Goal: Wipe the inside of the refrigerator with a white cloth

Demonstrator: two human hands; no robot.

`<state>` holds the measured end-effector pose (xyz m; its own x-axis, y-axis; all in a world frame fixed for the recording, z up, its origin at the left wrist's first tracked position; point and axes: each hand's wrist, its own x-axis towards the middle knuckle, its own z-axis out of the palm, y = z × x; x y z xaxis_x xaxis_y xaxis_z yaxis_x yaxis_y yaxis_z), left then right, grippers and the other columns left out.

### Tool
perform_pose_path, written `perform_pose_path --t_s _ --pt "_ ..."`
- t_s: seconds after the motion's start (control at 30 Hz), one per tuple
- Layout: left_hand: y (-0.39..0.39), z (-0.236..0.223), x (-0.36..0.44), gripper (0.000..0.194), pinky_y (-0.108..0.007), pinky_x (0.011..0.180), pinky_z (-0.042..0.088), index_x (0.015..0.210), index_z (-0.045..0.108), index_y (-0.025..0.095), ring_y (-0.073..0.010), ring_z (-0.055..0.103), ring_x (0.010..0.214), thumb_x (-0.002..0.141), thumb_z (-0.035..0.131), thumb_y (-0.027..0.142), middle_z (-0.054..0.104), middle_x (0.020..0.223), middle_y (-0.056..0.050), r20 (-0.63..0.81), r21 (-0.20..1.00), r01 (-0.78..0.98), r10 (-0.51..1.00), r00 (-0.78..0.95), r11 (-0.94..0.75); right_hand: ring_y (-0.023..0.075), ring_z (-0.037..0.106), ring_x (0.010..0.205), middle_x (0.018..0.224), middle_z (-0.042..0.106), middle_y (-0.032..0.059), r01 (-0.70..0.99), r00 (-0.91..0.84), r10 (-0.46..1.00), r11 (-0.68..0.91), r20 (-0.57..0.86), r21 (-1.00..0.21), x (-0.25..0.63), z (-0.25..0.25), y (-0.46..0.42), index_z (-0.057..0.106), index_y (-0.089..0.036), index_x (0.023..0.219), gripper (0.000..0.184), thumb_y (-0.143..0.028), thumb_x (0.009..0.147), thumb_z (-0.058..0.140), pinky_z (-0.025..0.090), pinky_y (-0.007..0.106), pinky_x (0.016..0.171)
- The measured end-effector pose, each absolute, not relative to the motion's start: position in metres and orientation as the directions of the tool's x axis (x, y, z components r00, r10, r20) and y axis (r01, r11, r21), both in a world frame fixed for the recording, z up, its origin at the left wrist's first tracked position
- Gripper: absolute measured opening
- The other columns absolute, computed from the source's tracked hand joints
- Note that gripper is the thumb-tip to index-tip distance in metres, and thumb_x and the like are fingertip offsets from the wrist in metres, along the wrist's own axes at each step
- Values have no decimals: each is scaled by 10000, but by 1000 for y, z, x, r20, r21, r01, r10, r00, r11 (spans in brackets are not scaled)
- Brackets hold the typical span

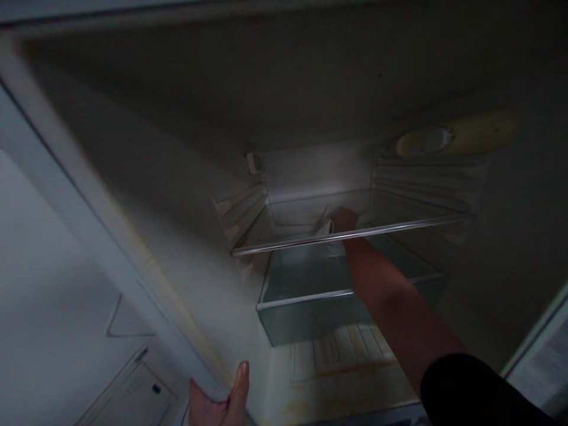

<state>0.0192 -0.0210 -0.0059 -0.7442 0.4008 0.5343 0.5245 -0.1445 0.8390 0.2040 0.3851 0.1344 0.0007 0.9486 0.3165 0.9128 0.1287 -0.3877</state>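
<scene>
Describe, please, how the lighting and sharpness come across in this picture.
Head view: dim overall, the right inner wall sunk in shadow; head view: a soft pale glow on the back wall, and a thin glint along the upper shelf's front edge; head view: the right hand and pale cloth lack fine detail.

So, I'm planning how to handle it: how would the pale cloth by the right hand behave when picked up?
Probably floppy: the pale cloth looks bent and folded beside the right hand. Likely light, since it seems thin where its edge shows. It seems unlikely to roll, with no rounded body visible, though the picture is dim.
</scene>
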Motion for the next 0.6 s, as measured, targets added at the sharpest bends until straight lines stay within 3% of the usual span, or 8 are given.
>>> perform_pose_path --t_s 0.17,0.37,0.5,0.6 --pt "-23 -6 16 685 -458 955 592 1193 644 133 -294 708 974 692 836 559 731 973 -101 464 880 464 394 -793 -103 310 700 1115 1201 703 246 874 -111 942 245 318 -420 194 132 387 717 -89 1196 302 -256 992 569 540 360 864" --pt "-23 -8 16 582 -416 939 599 1162 654 146 -289 704 1036 735 805 511 727 1009 -106 543 835 531 369 -755 -142 258 683 1098 1253 702 202 664 -573 756 654 315 -361 145 135 369 708 -57 1202 378 -363 997 623 507 279 842" --pt "-21 -13 11 615 -434 947 593 1201 626 150 -286 713 996 741 792 524 731 1005 -109 535 841 517 401 -744 -163 232 705 1003 1155 746 157 616 -666 705 704 243 -353 129 134 352 718 -80 1148 329 -339 948 686 496 253 765" --pt "-20 -13 10 674 -450 937 591 1222 607 146 -293 719 955 706 814 528 736 1002 -111 532 841 519 399 -747 -151 262 704 1072 1263 707 190 616 -648 711 700 274 -361 122 138 345 601 -90 1344 482 -369 957 671 518 277 793"
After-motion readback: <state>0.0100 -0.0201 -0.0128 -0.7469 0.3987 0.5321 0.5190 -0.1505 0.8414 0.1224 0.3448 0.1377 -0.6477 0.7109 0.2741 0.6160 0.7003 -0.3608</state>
